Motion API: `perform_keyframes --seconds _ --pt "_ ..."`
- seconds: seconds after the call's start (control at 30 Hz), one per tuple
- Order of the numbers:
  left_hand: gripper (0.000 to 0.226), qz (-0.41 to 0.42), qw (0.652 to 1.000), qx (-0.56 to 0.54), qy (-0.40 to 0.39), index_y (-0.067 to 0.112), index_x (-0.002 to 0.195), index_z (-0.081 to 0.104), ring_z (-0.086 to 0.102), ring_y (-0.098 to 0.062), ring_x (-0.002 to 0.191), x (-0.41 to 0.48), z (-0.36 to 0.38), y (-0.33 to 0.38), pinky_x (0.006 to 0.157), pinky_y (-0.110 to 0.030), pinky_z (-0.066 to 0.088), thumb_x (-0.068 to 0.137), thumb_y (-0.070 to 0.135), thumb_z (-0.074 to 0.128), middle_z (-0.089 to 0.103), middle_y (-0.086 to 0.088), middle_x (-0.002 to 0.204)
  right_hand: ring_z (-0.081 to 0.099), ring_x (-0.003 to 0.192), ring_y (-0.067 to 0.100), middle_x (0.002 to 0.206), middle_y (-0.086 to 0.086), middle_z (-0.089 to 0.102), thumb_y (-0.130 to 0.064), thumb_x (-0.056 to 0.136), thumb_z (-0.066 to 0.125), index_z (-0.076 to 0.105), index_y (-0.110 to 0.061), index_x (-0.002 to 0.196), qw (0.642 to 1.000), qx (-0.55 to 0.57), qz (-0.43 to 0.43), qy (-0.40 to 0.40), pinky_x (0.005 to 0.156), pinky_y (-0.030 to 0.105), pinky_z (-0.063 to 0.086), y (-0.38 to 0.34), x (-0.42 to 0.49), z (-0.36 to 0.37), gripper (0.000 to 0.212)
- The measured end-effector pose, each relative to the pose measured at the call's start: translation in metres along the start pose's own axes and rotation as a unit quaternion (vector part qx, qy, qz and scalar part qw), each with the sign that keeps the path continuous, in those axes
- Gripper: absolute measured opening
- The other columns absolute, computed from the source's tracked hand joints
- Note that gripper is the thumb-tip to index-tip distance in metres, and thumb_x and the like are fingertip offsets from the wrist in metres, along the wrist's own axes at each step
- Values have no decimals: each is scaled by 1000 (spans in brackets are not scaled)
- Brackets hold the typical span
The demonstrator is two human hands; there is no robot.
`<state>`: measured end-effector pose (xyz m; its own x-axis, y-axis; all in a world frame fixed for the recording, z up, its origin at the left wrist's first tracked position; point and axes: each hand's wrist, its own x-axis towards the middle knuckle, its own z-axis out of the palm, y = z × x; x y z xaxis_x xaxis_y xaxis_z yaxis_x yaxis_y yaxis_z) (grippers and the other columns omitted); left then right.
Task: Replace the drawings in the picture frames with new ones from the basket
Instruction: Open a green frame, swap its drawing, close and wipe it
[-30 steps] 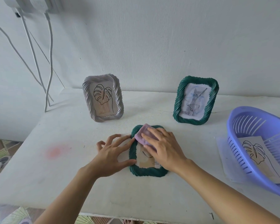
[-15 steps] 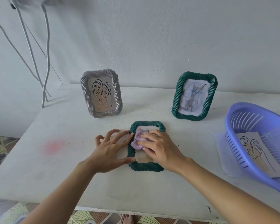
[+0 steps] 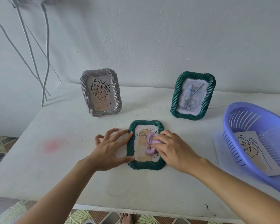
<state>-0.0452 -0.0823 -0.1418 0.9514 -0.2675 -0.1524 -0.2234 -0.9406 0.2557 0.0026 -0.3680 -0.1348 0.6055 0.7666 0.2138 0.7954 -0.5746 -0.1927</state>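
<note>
Head view: the green frame (image 3: 145, 166) lies flat on the bench (image 3: 55, 167), face up. The left hand (image 3: 110, 149), fingers spread, braces its left rim against sliding; the right hand (image 3: 173, 149) clutches a bunched cloth (image 3: 149, 145) on its front, apparently wiping. One leaf drawing (image 3: 252, 147) waits in the basket (image 3: 229, 117).

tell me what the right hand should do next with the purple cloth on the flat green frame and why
Probably sweep the purple cloth leftward across the glass. The right hand holds it bunched on the right half of the flat green frame, so the left strip may be unwiped, and the left hand braces the frame's left edge against that push.
</note>
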Motion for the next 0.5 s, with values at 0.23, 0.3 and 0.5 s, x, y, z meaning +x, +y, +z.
perform_keyframes --seconds 0.23,0.3,0.5 --pt "87 -8 1000 -6 -6 55 153 0 -5 -8 147 1 0 2 110 -48 6 80 88 35 1 29 161 52 103 22 120 -4 66 -15 94 61 73 -19 104 995 -28 72 57 78 42 50 18 36 11 17" --pt "87 -8 1000 -6 -4 55 153 1 -3 -8 147 1 0 2 110 -48 7 80 89 35 2 29 160 52 104 22 120 -3 66 -15 93 62 73 -18 106 994 -22 75 78 79 41 51 15 46 19 17" --pt "84 -8 1000 -10 2 59 151 2 1 -9 147 0 -3 4 108 -47 10 80 87 37 5 31 159 54 105 21 117 -4 68 -17 94 60 72 -17 110 992 32 58 111 86 39 49 -6 61 34 19"
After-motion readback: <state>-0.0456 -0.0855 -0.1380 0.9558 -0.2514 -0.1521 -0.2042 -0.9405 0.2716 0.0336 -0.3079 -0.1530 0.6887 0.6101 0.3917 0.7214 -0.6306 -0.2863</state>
